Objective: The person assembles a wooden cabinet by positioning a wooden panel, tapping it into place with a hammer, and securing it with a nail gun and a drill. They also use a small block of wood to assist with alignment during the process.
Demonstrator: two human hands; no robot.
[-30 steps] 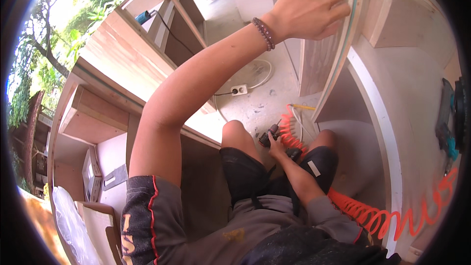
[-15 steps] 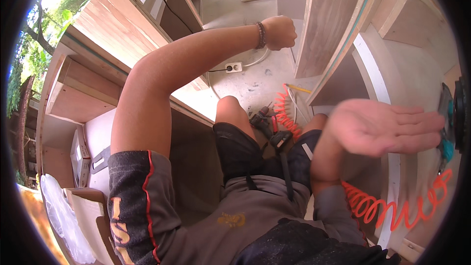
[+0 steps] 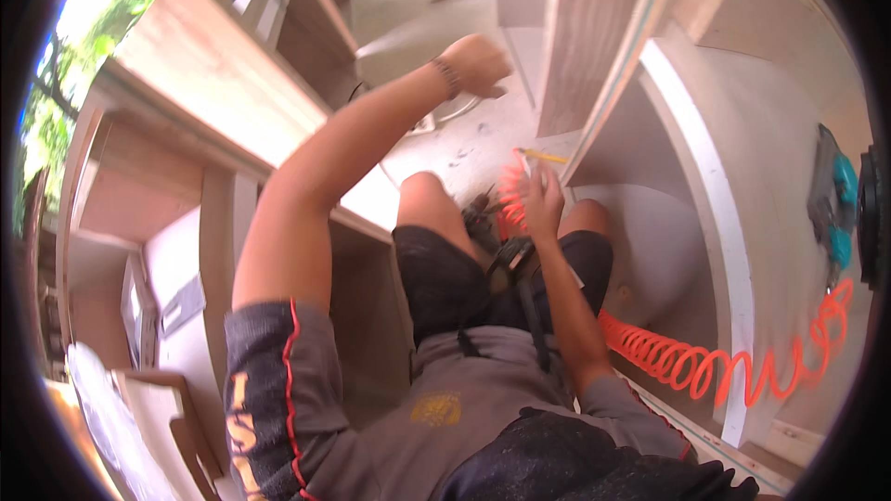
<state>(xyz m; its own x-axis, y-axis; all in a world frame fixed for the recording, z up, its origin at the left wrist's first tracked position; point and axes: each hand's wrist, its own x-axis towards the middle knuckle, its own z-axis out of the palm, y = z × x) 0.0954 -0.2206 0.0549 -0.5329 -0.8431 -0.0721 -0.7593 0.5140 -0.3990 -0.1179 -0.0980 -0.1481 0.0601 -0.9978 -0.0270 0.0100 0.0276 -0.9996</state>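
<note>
My left arm reaches forward, and my left hand [image 3: 475, 65], with a beaded bracelet at the wrist, hangs over the floor beyond my knees. Its fingers are smeared by motion, and I see nothing held in it. My right hand [image 3: 540, 199] is raised between my knees, in front of an orange coiled hose [image 3: 511, 187]. Blur hides how its fingers lie and whether they hold anything. Close to it is a thin yellow stick [image 3: 546, 157]. A dark drill [image 3: 477, 213] lies between my legs, partly hidden.
Open wooden cabinets [image 3: 148, 162] stand on my left, with a wooden panel [image 3: 594, 46] ahead. At far right is a teal and grey tool [image 3: 840, 209], with another orange coiled hose [image 3: 682, 362] below. A cardboard box [image 3: 153, 408] and clear plastic [image 3: 111, 427] are lower left.
My right hand has swung left from beside the teal tool, where its palm was spread, to between my knees. My left hand has shifted slightly left and bent at the wrist.
</note>
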